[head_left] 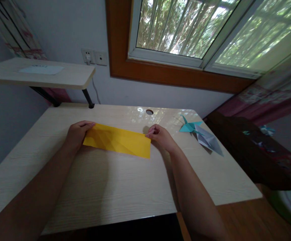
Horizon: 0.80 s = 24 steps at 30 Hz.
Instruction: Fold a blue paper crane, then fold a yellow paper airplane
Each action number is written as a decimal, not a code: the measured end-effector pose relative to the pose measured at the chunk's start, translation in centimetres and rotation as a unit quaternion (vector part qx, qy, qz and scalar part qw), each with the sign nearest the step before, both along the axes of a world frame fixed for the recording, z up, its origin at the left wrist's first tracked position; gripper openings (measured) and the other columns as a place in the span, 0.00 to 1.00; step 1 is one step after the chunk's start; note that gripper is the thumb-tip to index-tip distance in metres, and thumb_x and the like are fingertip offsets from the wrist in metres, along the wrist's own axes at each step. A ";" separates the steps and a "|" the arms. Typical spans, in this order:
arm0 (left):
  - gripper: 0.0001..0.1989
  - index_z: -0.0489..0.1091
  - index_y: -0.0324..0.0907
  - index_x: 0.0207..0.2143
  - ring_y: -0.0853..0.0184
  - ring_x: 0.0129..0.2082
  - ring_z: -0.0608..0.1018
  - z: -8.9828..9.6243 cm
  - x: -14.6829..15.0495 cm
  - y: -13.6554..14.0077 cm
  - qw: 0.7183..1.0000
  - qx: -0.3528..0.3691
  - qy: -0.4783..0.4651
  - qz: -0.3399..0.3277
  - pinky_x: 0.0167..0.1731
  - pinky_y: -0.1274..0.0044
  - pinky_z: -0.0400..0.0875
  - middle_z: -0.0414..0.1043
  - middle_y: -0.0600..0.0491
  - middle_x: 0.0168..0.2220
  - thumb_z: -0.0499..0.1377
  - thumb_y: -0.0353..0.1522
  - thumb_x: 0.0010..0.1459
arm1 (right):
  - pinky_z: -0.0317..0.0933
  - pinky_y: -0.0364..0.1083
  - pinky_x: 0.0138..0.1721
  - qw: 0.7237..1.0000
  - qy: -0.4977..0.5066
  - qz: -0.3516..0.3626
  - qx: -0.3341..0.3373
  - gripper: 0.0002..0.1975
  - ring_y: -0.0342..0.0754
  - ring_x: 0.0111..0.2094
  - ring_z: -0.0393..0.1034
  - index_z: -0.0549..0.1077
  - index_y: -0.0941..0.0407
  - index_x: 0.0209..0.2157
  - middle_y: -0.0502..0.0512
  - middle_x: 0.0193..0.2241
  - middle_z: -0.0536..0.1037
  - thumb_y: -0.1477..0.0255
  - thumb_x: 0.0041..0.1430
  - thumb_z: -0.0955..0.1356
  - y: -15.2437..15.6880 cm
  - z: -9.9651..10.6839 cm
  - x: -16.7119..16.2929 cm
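Observation:
A yellow sheet of paper (117, 140), folded into a long rectangle with faint creases across it, is stretched between my two hands over the desk. Its upper left corner is pinched by my left hand (78, 133), thumb along the top edge. At the upper right corner, the fingertips of my right hand (159, 135) close on the paper. Beyond my right hand, a teal folded paper figure (190, 127) and a grey-white folded paper piece (209, 140) lie touching each other.
The pale wooden desk (135, 187) has a round cable hole (149, 112) near its back edge. A raised shelf (70, 74) on black legs stands at the back left, bearing a paper slip (42, 69). Behind are wall sockets (94, 57) and a window. Dark furniture (245, 150) stands right.

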<state>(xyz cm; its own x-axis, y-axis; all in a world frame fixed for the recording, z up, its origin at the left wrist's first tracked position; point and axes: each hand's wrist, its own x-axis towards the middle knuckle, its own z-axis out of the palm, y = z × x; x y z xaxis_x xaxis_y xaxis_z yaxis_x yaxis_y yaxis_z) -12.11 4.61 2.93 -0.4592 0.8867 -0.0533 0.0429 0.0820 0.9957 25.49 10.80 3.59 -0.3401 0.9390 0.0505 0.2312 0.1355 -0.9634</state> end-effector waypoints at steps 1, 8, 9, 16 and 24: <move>0.16 0.80 0.43 0.33 0.62 0.33 0.79 -0.1 0.0 0.0 1.000 0.004 0.000 0.001 0.34 0.74 0.74 0.80 0.51 0.35 0.71 0.43 0.44 | 0.63 0.45 0.33 1.000 0.001 -0.020 0.009 0.15 0.46 0.31 0.71 0.70 0.54 0.32 0.48 0.29 0.76 0.64 0.47 0.76 0.3 -0.1 0.4; 0.19 0.80 0.43 0.35 0.61 0.35 0.79 -0.3 0.1 0.0 0.998 -0.014 0.067 0.003 0.34 0.75 0.73 0.81 0.51 0.36 0.69 0.47 0.46 | 0.63 0.49 0.37 0.973 -0.064 -0.187 0.118 0.11 0.49 0.32 0.71 0.74 0.55 0.33 0.53 0.30 0.77 0.64 0.52 0.73 1.7 -0.8 2.1; 0.20 0.80 0.44 0.35 0.61 0.36 0.79 -0.3 0.2 -0.1 0.997 -0.014 0.080 0.002 0.35 0.75 0.73 0.81 0.51 0.36 0.69 0.48 0.46 | 0.64 0.50 0.37 0.967 -0.075 -0.199 0.137 0.10 0.50 0.33 0.71 0.74 0.55 0.34 0.53 0.31 0.77 0.64 0.54 0.72 1.5 -0.7 1.7; 0.19 0.80 0.44 0.36 0.60 0.36 0.79 -0.5 0.7 -0.2 0.985 -0.033 0.167 -0.018 0.34 0.75 0.71 0.81 0.51 0.36 0.66 0.49 0.50 | 0.63 0.57 0.58 0.934 -0.141 0.086 0.318 0.12 0.55 0.53 0.70 0.76 0.50 0.49 0.58 0.50 0.79 0.64 0.66 0.69 -2.0 -0.4 -4.7; 0.18 0.80 0.44 0.37 0.61 0.36 0.80 -0.8 0.5 0.2 0.968 -0.052 0.243 -0.033 0.35 0.75 0.72 0.81 0.52 0.37 0.64 0.48 0.53 | 0.58 0.61 0.66 0.861 -0.243 0.219 0.390 0.19 0.56 0.66 0.59 0.71 0.49 0.60 0.58 0.64 0.68 0.63 0.70 0.65 -3.1 -2.8 -7.0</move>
<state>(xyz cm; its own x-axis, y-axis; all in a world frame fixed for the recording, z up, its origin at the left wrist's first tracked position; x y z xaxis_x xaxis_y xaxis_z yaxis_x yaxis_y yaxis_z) -11.62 4.85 2.13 -0.3946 0.9166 0.0648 0.5123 0.1609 0.8436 18.47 7.75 0.79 -0.8117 0.4606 0.3591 0.3438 0.8739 -0.3437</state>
